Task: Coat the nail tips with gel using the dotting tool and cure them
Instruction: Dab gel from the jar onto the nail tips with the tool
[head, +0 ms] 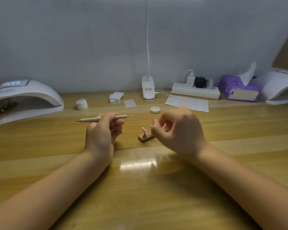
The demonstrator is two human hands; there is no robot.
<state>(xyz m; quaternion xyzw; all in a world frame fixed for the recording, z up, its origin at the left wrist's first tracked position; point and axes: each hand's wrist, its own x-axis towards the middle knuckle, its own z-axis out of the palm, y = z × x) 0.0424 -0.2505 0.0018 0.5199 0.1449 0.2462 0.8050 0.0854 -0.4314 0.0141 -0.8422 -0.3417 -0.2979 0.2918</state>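
Just right of the left hand [103,130], which gripped the beige double-ended dotting tool [103,118] level and clear, the small wooden stand of pink nail tips [145,136] sat under the right hand [178,130], whose curled fingers seemingly steadied it; whether they pinched anything I cannot tell.

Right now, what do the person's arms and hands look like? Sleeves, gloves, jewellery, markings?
Both forearms are bare up to the frame edge, no sleeves in view. The left hand and right hand are ungloved. No rings, watch, bracelets or markings are visible on either wrist. The right hand is slightly motion-blurred, so fine detail on its fingers cannot be judged.
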